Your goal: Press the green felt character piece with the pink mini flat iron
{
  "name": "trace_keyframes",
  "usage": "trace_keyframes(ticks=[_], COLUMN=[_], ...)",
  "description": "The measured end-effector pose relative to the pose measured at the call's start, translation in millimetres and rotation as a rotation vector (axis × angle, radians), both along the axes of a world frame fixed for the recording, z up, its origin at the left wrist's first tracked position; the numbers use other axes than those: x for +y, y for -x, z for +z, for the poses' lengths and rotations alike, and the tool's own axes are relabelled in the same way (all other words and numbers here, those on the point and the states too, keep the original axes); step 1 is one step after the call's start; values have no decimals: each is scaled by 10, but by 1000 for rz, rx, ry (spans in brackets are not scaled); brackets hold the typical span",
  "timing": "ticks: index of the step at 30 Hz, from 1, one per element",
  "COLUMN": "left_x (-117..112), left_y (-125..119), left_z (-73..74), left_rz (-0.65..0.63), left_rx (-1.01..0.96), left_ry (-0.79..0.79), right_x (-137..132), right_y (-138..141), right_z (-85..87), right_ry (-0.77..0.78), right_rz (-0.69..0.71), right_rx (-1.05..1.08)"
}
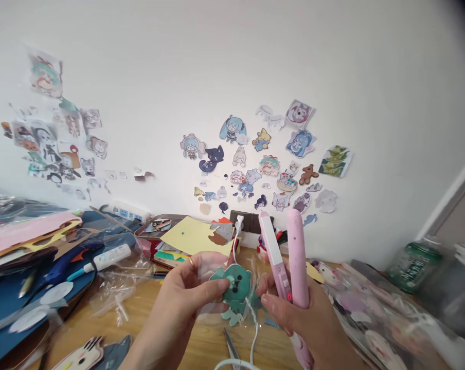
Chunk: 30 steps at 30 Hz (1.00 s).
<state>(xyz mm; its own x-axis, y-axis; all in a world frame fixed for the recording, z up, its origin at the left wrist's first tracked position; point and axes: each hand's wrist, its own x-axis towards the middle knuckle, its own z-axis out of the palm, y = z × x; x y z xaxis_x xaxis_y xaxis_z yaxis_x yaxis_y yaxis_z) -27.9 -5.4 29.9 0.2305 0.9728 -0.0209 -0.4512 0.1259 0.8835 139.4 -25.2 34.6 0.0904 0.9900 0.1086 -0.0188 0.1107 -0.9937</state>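
My left hand [196, 290] pinches a teal felt figure [243, 288] with a small dark face, its thumb on the front. Clear plastic film surrounds the figure. In my right hand [305, 313] is a pink mini hair straightener [299, 257], pointing up, its two arms apart and a small red light lit on it. Nothing lies between the plates. My right fingertips are close to the right edge of the film; whether they touch it I cannot tell. A white cord [254, 336] runs down past the figure. Below it, scissors [232, 343] lie on the wooden table, partly hidden.
Yellow sheets [190, 237] top a pile at the back, near a wall socket [248, 222] with a white plug. A blue mat [9, 303] at left carries a glue bottle [112, 256]. Bagged figures [352, 303] and a green jar [415, 264] are at right. Cutouts [269, 165] cover the wall.
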Motion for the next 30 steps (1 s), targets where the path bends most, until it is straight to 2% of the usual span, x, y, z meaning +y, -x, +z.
trace_keyframes(ticks=[7,13,18,22,25,27,30], left_x=[-14,6,65,67,33,6,-27], left_y=[-11,18,21,17,12,15,48], left_z=[49,20,-4,-17,4,42,111], left_rz=[-105,-211,-125,-28,0,20,70], left_rx=[106,217,212,134,62,15,-30], left_ry=[-20,-33,-26,-20,-58,-59,-59], right_x=[-25,-23,31,96,126,136,157], right_y=[56,31,-50,-92,-128,-152,-150], right_z=[87,64,-2,-42,-52,-55,-100], right_ry=[9,-18,-95,-111,-94,-56,19], right_rz=[-124,-104,-100,8,70,81,-7], right_rx=[-41,91,169,167,119,42,-261])
